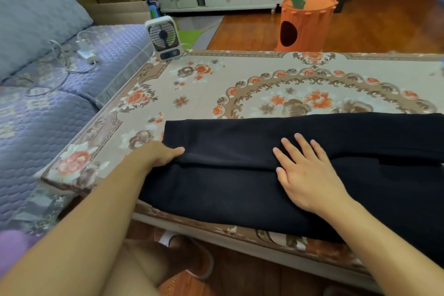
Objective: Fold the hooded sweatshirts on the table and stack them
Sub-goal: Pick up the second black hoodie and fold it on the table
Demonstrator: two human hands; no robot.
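A black hooded sweatshirt [240, 175] lies partly folded along the near side of the table [216, 84], which has a floral cloth. The garment runs off the right edge of the view. My left hand [158, 154] grips the garment's left edge, thumb on top and fingers tucked under the fabric. Spread flat, my right hand [310, 173] presses down on the middle of the sweatshirt with straight fingers. No hood shows.
A small white desk fan [164, 38] stands at the table's far left corner. A purple quilted sofa [48, 94] with a charger and cables runs along the left. An orange carrot-shaped pet house [305, 21] stands on the wooden floor beyond the table.
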